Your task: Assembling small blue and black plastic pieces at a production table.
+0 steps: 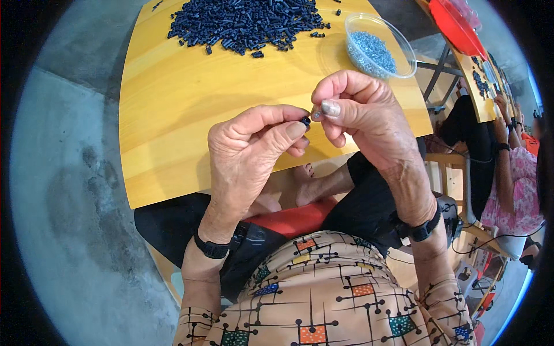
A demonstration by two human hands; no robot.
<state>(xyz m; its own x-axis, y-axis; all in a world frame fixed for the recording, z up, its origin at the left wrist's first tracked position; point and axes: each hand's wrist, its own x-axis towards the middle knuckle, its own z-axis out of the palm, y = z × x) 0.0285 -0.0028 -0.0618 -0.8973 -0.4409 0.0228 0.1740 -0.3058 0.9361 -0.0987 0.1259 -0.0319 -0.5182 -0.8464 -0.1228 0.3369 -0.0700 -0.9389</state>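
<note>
My left hand [245,147] pinches a small black tubular plastic piece [306,121] between thumb and fingertips. Close against its right side, my right hand [372,118] is closed, thumb to forefinger, on a tiny clear, shiny piece [317,115]. The two pieces are very near each other; I cannot tell whether they touch. Both hands are raised over the near edge of the yellow wooden table [167,115]. A large heap of black tubular pieces [245,23] lies at the far side. Right of it stands a clear round bowl [410,64] holding many tiny clear pieces [372,51].
Several loose black pieces lie around the heap. On the right is a second table [482,104] with a red basin [456,29] and black parts. A co-worker in a pink patterned top [513,181] sits there. A dark cable [461,252] hangs near a wooden stool [447,158].
</note>
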